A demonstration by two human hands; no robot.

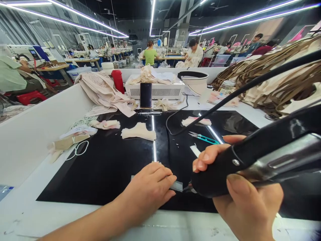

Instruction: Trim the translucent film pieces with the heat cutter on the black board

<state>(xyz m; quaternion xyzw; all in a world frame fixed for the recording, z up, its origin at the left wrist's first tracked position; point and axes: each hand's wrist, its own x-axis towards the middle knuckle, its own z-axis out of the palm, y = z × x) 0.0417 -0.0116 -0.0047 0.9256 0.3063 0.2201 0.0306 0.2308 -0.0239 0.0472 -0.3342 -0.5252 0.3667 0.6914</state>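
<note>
Black rounded handheld tool [263, 142] with silver metal lever [283, 155], right of frame, wrapped in right grip [253, 204]. Tip close beside flat translucent strip [178, 186], lower centre. Left grip [150, 187] lies over strip, fingers together; cannot tell if pinching. Beneath, glossy black rectangular mat [87, 177] on white bench [62, 217]. Teal-handled metal snips [207, 138] right of centre; cream fabric piece [139, 131] near middle.

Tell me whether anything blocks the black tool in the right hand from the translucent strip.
Nothing visible stands between the black tool, held in the right hand, and the nearer end of the translucent strip. The left hand covers part of the strip.
</note>
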